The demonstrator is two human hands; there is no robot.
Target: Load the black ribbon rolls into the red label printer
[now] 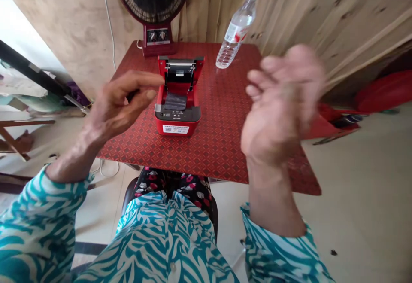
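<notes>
A small red and black machine (178,122) stands on the red patterned table with its lid raised. A dark flat piece (175,101) lies inside its opening. My left hand (124,100) is at the machine's left side, thumb and forefinger apart, nothing between them; its fingertip overlaps the raised lid's edge, and contact cannot be made out. My right hand (280,98), blurred by motion, is raised over the table's right side, palm turned up, fingers curled; whether it holds anything is not clear.
On the red table (219,145), a clear plastic bottle (236,29) stands at the back, and a dark red fan (156,38) is at the back left. A wooden wall rises behind. Red objects (383,92) are at the right.
</notes>
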